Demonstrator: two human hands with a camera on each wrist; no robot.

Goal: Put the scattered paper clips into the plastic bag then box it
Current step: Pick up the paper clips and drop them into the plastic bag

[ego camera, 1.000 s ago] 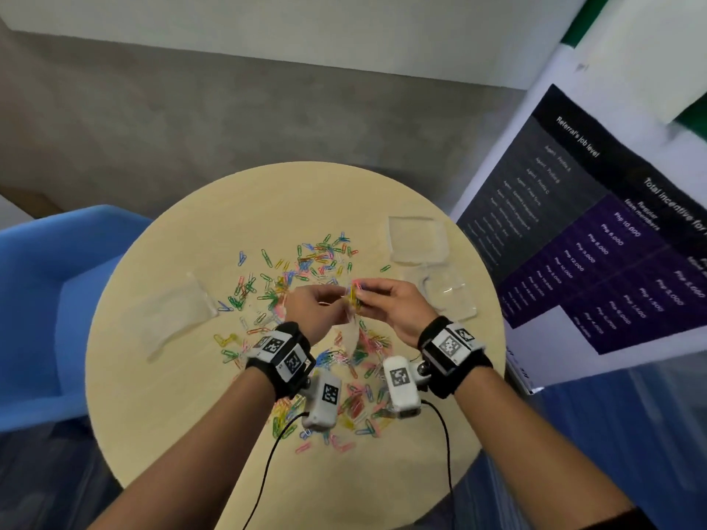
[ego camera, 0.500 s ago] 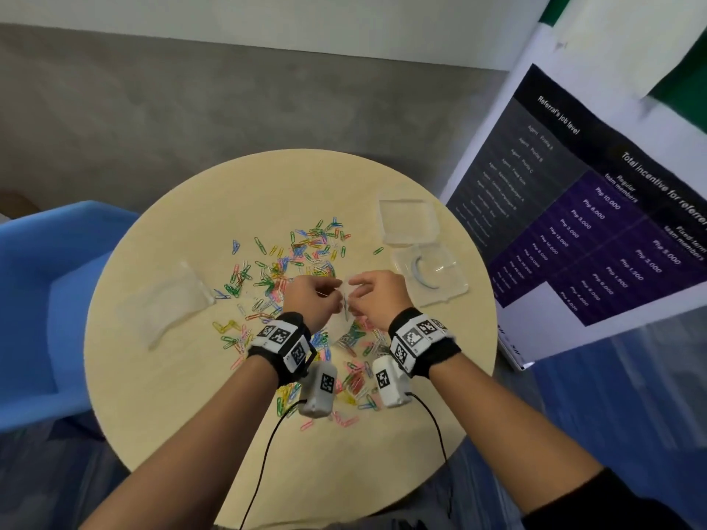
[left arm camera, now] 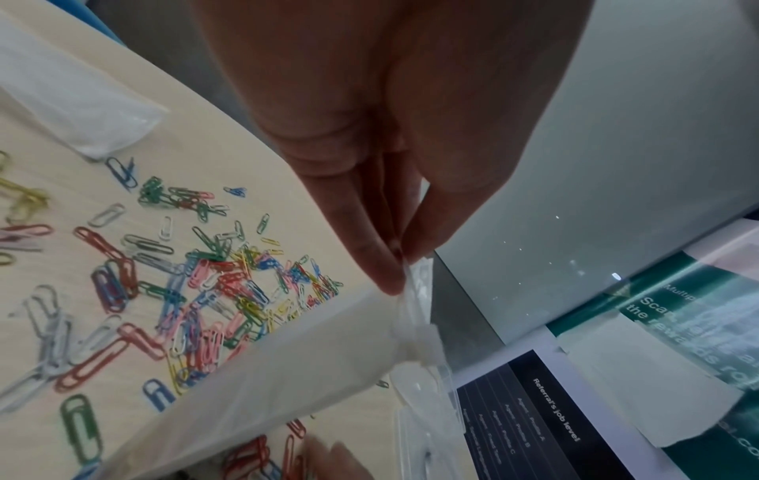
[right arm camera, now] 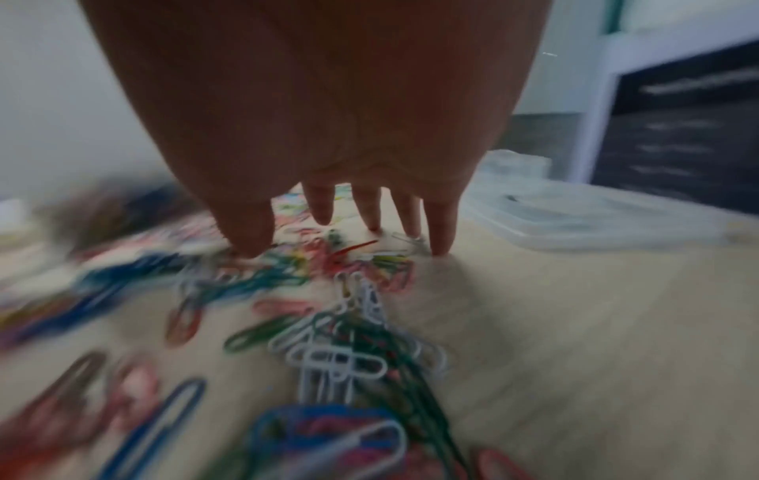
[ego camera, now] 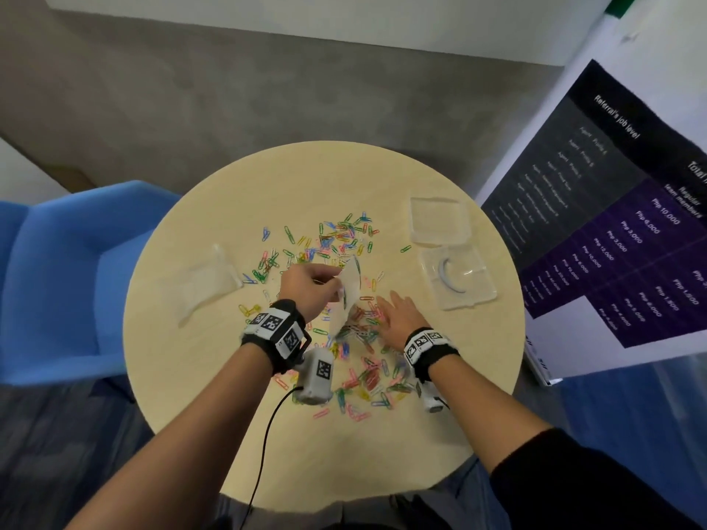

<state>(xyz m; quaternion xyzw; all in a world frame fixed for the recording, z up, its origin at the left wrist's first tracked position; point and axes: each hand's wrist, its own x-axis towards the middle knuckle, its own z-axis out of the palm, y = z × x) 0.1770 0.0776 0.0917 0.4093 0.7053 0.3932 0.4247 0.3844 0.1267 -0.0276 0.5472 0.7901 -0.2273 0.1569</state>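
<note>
Pinched between the thumb and fingers of the left hand, the plastic bag hangs by its top edge above the middle of the round table, its lower end down among the paper clips. Left of it, near the table's left side, a second clear bag lies flat, with a blue chair beyond the edge. Coloured clips are scattered across the centre and toward the near edge. Right of the held bag, the right hand lies spread, fingers straight, tips touching clips and tabletop, gripping nothing. Farther right sit the clear plastic box and its lid, just beside each other. A printed poster stands past the table.
</note>
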